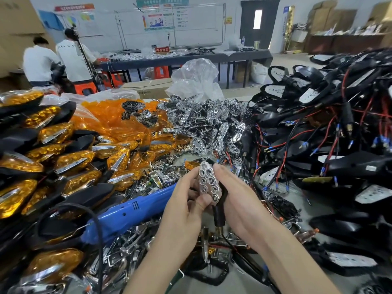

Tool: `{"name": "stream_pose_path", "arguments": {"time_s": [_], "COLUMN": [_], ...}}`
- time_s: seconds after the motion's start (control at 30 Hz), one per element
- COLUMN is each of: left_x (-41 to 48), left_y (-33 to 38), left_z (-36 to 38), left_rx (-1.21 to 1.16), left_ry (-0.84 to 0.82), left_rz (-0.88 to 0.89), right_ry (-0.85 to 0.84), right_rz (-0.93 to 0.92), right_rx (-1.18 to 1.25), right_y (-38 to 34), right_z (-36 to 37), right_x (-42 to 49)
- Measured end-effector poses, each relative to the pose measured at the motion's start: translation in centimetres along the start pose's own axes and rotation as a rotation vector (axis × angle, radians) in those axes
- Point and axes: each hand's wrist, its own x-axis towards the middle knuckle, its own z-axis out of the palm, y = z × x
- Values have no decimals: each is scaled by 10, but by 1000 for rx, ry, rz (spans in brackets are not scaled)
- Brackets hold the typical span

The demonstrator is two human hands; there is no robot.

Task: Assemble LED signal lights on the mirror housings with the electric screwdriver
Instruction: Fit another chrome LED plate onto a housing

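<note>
Loose screws (210, 251): these are lying nearest to me, on the table under my wrists, mixed with small metal clips.
Left hand (182, 206): I am curling the fingers and pinching the lower end of the chrome reflector (209, 183) with the thumb.
Right hand (239, 198): I am clamping the fingers around the black housing (219, 213), and the thumb is pressing on the top of the reflector.
Place of the part: the reflector is sitting against the housing, between both hands. I cannot tell if it is fully seated.
Screwdriver (127, 213): it is lying on its side just beside my left hand, and no hand is touching it.
Risk: when I am letting go to take the screwdriver, the reflector may be slipping off, because only the fingers are holding it.
Second risk: the cord (98, 236) may be catching on the amber lights (63, 132).
Further: the reflector pile (212, 119) and the wired housings (318, 124).
Far: two persons (42, 60) are standing at a long table (169, 59).
</note>
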Motion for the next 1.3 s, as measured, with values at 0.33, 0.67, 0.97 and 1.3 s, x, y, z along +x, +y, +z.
{"name": "stream_pose_path", "arguments": {"time_s": [0.33,0.67,0.97,1.3], "left_x": [1,4,5,4], "left_y": [1,0,-3,-6], "left_z": [1,-10,-24,-22], "left_rx": [-81,-241,-413,-319], "left_ry": [14,-76,-134,-187], "left_rz": [-38,-28,-100,-52], "right_ry": [28,-66,-101,-131], "right_rz": [14,76,68,56], "right_rx": [-10,28,-7,61], "right_y": [-4,-3,-5,-11], "right_z": [4,-5,-5,-1], "right_x": [-2,2,0,-2]}}
